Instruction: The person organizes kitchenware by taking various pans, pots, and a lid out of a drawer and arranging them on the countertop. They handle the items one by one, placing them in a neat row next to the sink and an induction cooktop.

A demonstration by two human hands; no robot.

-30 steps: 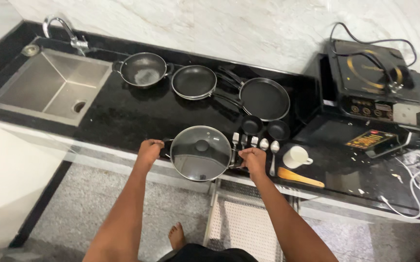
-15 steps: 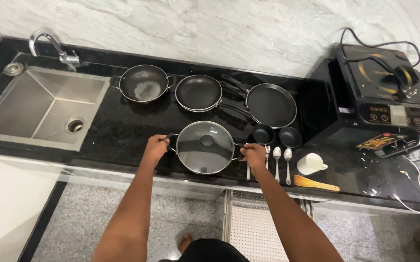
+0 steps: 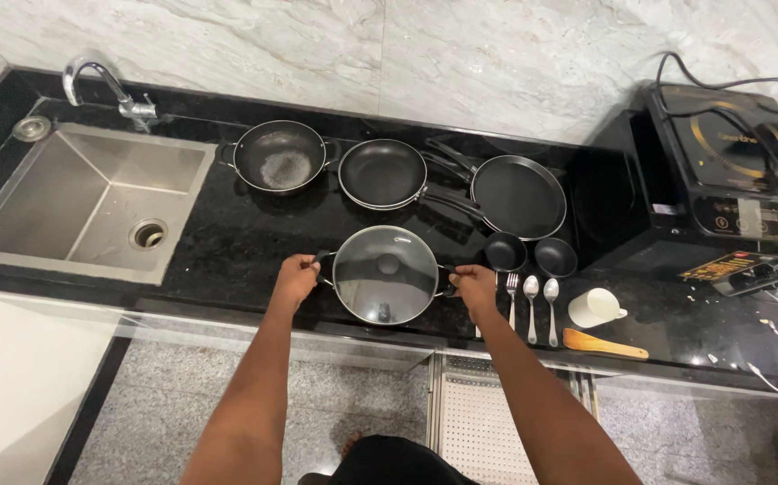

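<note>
A black pot with a glass lid [image 3: 385, 273] sits near the front edge of the black stone counter [image 3: 227, 242]. My left hand [image 3: 295, 279] grips its left side handle. My right hand [image 3: 476, 286] grips its right side handle. The pot rests on the counter between both hands, and its lid knob shows at the centre.
Behind the pot stand a two-handled wok [image 3: 279, 157], a frying pan [image 3: 382, 173] and a flat pan [image 3: 517, 196]. Two small black bowls [image 3: 531, 254], a fork and spoons [image 3: 532, 307], a white cup [image 3: 594, 308] and a wooden spatula [image 3: 604, 344] lie right. Sink [image 3: 92, 202] left, induction cooktop [image 3: 734, 162] far right.
The view has shifted, so the counter sits more to the left of the picture. Both hands stay on the pot's side handles; the pot appears in the same spot on the counter.
</note>
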